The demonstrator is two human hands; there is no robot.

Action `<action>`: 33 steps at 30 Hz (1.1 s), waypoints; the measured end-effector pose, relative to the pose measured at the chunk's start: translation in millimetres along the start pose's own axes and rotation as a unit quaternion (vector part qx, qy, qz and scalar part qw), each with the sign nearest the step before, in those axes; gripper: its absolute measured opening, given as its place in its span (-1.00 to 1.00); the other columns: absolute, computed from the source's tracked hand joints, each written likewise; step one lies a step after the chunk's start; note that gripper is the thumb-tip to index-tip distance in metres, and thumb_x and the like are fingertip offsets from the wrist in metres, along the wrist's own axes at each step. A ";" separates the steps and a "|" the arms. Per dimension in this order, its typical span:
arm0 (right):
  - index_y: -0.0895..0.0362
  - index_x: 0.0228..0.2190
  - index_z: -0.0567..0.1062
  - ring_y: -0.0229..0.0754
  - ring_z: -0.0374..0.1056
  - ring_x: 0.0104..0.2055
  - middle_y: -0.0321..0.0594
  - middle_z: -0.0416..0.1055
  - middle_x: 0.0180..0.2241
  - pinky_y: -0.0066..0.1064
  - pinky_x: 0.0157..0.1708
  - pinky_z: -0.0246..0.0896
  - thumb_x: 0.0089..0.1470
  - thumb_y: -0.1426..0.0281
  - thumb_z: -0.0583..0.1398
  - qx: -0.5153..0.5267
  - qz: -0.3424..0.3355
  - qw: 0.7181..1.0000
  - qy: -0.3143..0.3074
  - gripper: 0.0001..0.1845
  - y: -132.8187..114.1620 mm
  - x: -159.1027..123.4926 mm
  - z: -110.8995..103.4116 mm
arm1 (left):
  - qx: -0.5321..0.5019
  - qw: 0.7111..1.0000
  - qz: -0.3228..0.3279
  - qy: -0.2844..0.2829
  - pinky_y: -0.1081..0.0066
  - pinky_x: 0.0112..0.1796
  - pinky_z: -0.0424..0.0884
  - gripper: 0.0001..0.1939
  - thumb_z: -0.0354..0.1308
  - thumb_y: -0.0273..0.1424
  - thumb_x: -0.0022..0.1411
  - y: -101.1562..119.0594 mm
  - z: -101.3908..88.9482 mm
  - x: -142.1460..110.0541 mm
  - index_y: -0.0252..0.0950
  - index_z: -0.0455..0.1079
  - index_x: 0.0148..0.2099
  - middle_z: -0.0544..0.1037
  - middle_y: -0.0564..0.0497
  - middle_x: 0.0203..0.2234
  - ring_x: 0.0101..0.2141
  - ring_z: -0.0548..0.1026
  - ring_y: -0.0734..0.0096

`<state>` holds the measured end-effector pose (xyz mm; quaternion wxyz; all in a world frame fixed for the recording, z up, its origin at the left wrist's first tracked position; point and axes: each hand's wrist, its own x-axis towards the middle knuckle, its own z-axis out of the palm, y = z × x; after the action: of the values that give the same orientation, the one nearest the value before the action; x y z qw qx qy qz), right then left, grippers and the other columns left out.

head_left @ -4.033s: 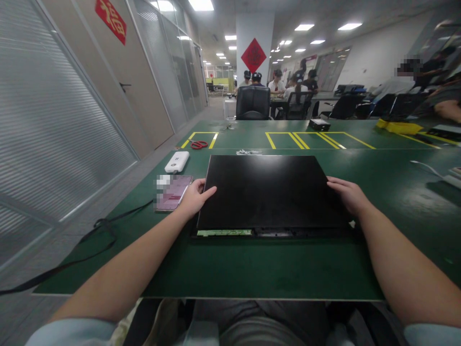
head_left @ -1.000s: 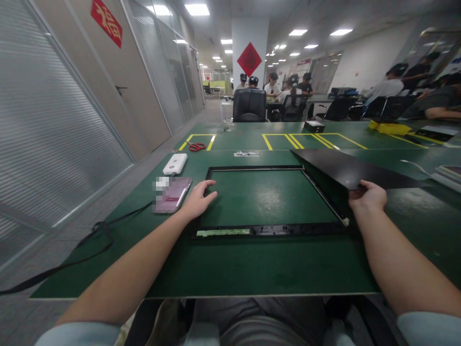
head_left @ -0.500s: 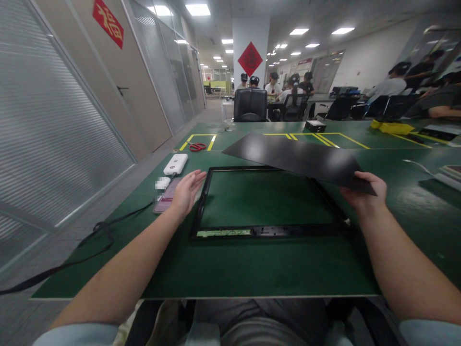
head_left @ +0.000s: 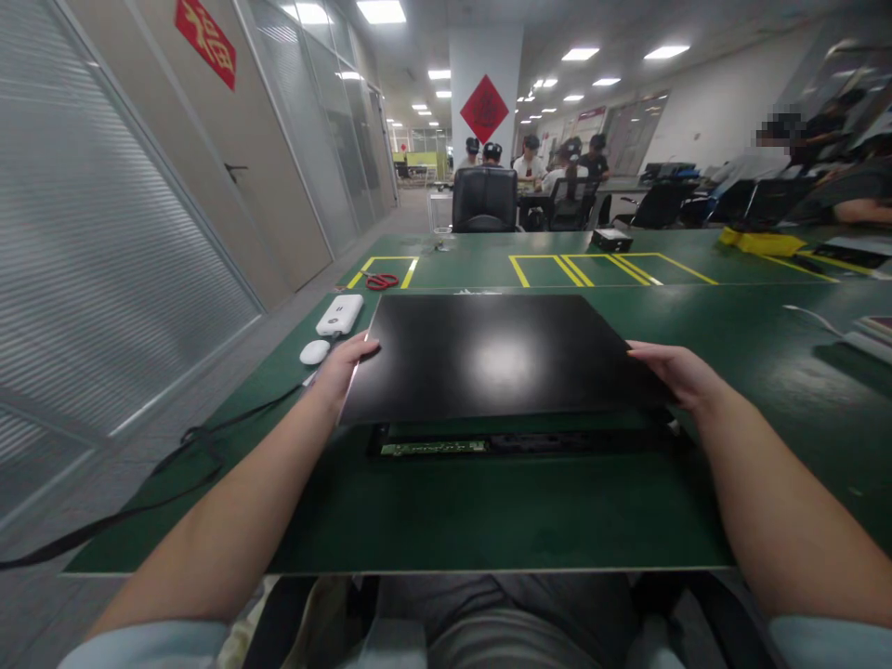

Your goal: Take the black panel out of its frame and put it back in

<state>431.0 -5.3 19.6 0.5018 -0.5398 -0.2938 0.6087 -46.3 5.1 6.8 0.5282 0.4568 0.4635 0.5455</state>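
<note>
A glossy black screen panel point(head_left: 480, 358) is held level above the table, a bright light reflecting on it. My left hand point(head_left: 343, 367) grips its left edge, thumb on top. At the right edge, my right hand point(head_left: 675, 373) is closed on the panel, its fingers partly hidden. Below lies a black rectangular frame point(head_left: 564, 443); only its near rail and part of the right corner show, the rest being covered by the panel. A green circuit board strip point(head_left: 432, 448) sits in the left part of that rail.
On the green table point(head_left: 502, 530), a white power bank point(head_left: 340, 314), a round white object point(head_left: 315, 351) and red-handled scissors point(head_left: 382, 281) lie left. A black strap point(head_left: 139, 509) trails off the left side. A black box point(head_left: 611, 241) and yellow object point(head_left: 759, 243) stand far back. People sit beyond.
The panel has swung from tilted in my right hand to level over the frame, moving left and nearer. My left hand, open and empty before, has taken hold of its left edge.
</note>
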 end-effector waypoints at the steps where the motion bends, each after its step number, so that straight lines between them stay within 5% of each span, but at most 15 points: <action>1: 0.13 -0.30 0.54 -0.13 0.49 -0.45 -0.17 0.55 -0.43 -0.37 -0.50 0.45 -0.20 0.58 0.23 -0.008 0.005 1.000 0.004 -0.68 0.2 3.1 -1.8 | -0.003 1.000 0.007 0.002 0.02 -0.10 0.62 -0.47 0.26 -0.33 0.03 -0.2 -0.1 0.4 -0.32 0.55 0.09 0.71 -0.11 -0.21 -0.12 0.67 -0.10; 7: 0.18 -0.26 0.57 -0.22 0.38 -0.54 -0.10 0.56 -0.46 -0.52 -0.67 0.23 -0.10 0.56 0.20 -0.069 -0.027 0.993 0.095 -0.70 -0.5 16.1 -10.5 | 0.019 0.999 0.001 0.032 0.11 -0.18 0.65 -0.54 0.26 -0.34 0.06 0.5 2.4 -0.9 -0.32 0.57 0.05 0.72 -0.10 -0.25 -0.17 0.69 -0.05; 14: 0.22 -0.27 0.57 -0.45 -0.07 -0.75 -0.06 0.54 -0.54 -0.60 -0.82 -0.24 -0.11 0.53 0.28 -0.069 -0.077 0.987 0.123 -0.74 8.0 23.3 -15.3 | 0.015 0.997 -0.020 0.067 0.19 -0.22 0.66 -0.61 0.36 -0.38 0.04 -3.1 -1.0 1.1 -0.29 0.59 -0.03 0.73 -0.06 -0.34 -0.23 0.71 0.00; 23: 0.19 -0.32 0.56 -0.42 -0.03 -0.78 -0.11 0.50 -0.60 -0.54 -0.78 -0.19 0.01 0.51 0.22 -0.254 -0.124 0.939 0.194 -0.85 10.0 21.0 -15.5 | -0.040 0.995 -0.086 -0.007 0.41 -0.43 0.59 -0.61 0.35 -0.52 0.10 -9.8 15.0 -3.7 -0.39 0.53 0.02 0.73 -0.12 -0.33 -0.42 0.69 0.24; 28: 0.21 -0.23 0.57 -0.38 0.00 -0.75 -0.10 0.52 -0.56 -0.49 -0.74 -0.12 0.04 0.46 0.23 -0.293 -0.127 0.927 0.198 -0.79 10.2 19.9 -16.8 | -0.063 0.993 -0.105 0.004 0.48 -0.47 0.55 -0.67 0.30 -0.59 0.16 -9.0 18.2 -4.4 -0.39 0.54 0.00 0.72 -0.07 -0.39 -0.53 0.63 0.38; 33: 0.18 -0.20 0.58 -0.35 0.02 -0.74 -0.11 0.53 -0.57 -0.47 -0.72 -0.07 0.03 0.42 0.23 -0.305 -0.130 0.918 0.219 -0.74 8.5 18.3 -16.3 | -0.057 0.993 -0.107 0.008 0.45 -0.45 0.56 -0.66 0.27 -0.56 0.23 -12.9 20.2 -2.0 -0.39 0.53 0.07 0.72 -0.08 -0.38 -0.46 0.66 0.31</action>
<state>445.6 5.9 1.3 0.4391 -0.7439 -0.4152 0.2855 -24.3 3.7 -2.9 0.6048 0.3693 0.4821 0.5152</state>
